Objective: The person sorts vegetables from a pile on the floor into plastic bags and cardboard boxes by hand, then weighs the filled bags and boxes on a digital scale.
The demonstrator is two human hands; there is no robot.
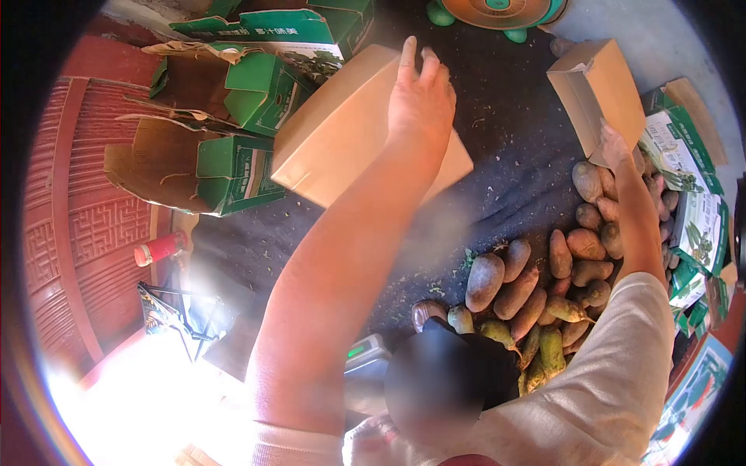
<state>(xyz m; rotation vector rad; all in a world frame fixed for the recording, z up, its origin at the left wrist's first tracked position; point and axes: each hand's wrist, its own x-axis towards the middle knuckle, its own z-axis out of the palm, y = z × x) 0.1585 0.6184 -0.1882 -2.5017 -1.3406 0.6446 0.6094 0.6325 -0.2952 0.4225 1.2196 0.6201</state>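
A large closed cardboard box (pixel 342 116) sits at an angle in the upper middle. My left hand (pixel 423 93) lies across its right side, with the fingers stretched out and spread past the far edge. At the upper right, my right hand (pixel 615 146) grips the near lower edge of a smaller cardboard box (pixel 598 81), which stands tilted. Below that box, a heap of brown, thick tuber-like vegetables (pixel 583 245) spreads over the dark ground sheet (pixel 497 155). Some longer yellow-green ones (pixel 552 349) lie nearer my body.
Opened green cartons (pixel 241 167) stand at the left beside a red patterned panel (pixel 101 194). More green-and-white cartons (pixel 691 210) line the right side. A round fan-like object (pixel 497 9) stands at the top. A scale with a lit green display (pixel 361 351) is near my body.
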